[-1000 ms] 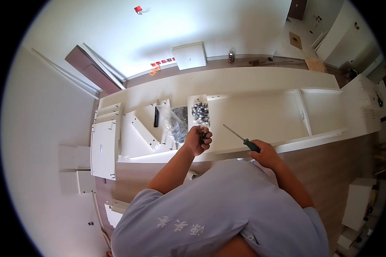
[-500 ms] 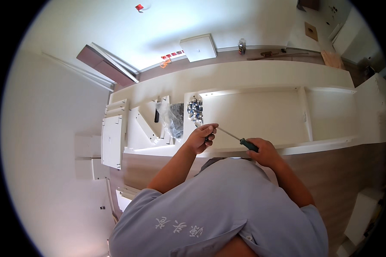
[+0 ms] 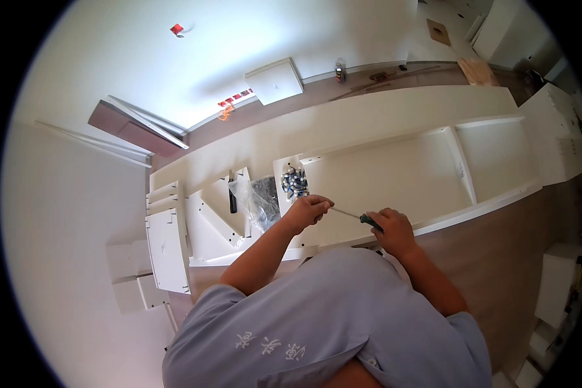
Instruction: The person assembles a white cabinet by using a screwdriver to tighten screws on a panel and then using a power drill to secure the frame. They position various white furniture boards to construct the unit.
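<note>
My right hand (image 3: 394, 233) is wrapped round the dark green handle of a screwdriver (image 3: 370, 221). Its thin metal shaft points left, to the fingertips of my left hand (image 3: 307, 213). Those fingers are closed in a pinch at the shaft's tip; whatever small thing they may hold is hidden. Just beyond my left hand, a pile of small metal fittings (image 3: 295, 182) with blue and silver parts lies on a white panel. Left of the pile is a clear plastic bag (image 3: 255, 204) with dark contents. Both hands are above the near edge of a shallow white cabinet frame (image 3: 394, 161).
Stacked white boards (image 3: 167, 249) stand at the left, beside an angled white panel (image 3: 218, 220) with a black-handled tool (image 3: 233, 194) near it. By the wall are a white board (image 3: 275, 81), a brown panel (image 3: 132, 129) and a bottle (image 3: 340, 70). White boxes (image 3: 558, 284) lie at the right.
The whole view has turned, so the furniture appears tilted. My left hand has rolled over, hiding the dark small thing that showed in its curled fingers. The screwdriver still meets its fingertips.
</note>
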{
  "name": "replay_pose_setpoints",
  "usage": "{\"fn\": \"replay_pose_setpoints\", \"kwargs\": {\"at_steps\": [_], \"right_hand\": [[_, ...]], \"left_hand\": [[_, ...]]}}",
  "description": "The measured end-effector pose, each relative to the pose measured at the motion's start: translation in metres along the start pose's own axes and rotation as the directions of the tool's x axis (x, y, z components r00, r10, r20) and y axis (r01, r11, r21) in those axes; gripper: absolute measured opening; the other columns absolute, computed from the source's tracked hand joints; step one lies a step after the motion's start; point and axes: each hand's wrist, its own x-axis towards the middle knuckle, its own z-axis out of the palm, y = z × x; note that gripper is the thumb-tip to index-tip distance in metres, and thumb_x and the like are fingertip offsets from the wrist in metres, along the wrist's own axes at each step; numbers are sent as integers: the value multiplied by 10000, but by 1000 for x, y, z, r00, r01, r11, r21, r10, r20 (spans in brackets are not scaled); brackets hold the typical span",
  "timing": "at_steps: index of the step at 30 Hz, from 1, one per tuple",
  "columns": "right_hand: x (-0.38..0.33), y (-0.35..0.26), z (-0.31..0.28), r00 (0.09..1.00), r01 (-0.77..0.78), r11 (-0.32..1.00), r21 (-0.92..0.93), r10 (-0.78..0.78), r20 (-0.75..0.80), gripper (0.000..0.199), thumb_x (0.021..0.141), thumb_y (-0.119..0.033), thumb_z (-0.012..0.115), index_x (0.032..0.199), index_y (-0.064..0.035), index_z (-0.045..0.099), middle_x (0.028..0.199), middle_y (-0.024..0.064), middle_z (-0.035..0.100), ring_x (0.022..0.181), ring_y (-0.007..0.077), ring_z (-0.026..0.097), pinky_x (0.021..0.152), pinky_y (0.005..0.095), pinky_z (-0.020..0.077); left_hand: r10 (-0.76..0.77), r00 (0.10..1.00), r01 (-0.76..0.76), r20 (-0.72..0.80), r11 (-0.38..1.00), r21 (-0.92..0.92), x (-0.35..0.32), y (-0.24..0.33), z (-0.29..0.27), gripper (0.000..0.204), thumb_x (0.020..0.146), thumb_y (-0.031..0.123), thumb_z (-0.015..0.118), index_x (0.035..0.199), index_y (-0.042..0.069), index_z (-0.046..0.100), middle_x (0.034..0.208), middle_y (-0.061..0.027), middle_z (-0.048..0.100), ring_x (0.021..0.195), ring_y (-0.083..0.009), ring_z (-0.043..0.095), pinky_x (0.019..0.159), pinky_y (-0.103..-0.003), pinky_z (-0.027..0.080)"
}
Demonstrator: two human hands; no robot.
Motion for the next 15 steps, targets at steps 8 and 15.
{"fn": "replay_pose_setpoints", "kwargs": {"at_steps": [8, 15], "right_hand": [[24, -9, 88, 924, -352, 828, 436, 382, 20, 361, 879, -191, 784, 1195, -29, 717, 1027, 122, 695, 923, 296, 680, 831, 396, 542], [75, -28, 147, 729, -558, 348, 753, 640, 244, 342, 978, -233, 722, 1205, 21, 715, 808, 0, 623, 736, 105, 549, 672, 279, 472]], "left_hand": [[-106, 992, 120, 65, 947, -298, 74, -4, -47, 205, 1036, 277, 673, 1136, 99, 661, 775, 48, 510, 626, -70, 476, 495, -233, 362], [-225, 974, 144, -21, 689, -710, 136, -8, -53, 168, 1033, 259, 685, 948, 147, 594, 776, 57, 518, 625, -59, 484, 473, -205, 339]]}}
